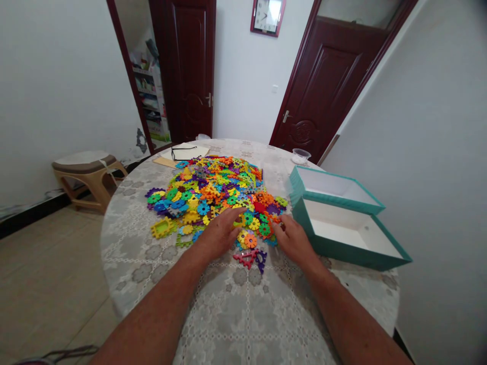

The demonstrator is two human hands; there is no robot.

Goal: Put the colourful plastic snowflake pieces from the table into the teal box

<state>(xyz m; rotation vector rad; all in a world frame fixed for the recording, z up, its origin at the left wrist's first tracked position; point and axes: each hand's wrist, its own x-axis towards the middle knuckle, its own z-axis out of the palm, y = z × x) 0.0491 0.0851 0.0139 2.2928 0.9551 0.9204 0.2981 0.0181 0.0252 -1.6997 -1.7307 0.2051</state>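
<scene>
A heap of colourful plastic gear-shaped and square building pieces [213, 192] covers the middle of a round table [243, 314] with a grey patterned cloth. My left hand [218, 234] lies palm down at the heap's near edge, fingers stretched toward a yellow and orange gear. My right hand [292, 238] rests just right of it, fingers curled on small pieces at the heap's edge; what they grip is hidden. A red triangle piece [246, 258] and a purple piece [262, 259] lie between my hands.
Two teal boxes with white insides [342, 223] stand at the table's right. A notebook with glasses [184, 151] and a small clear cup [301, 154] sit at the far side. A wooden stool [89, 175] stands on the floor at left.
</scene>
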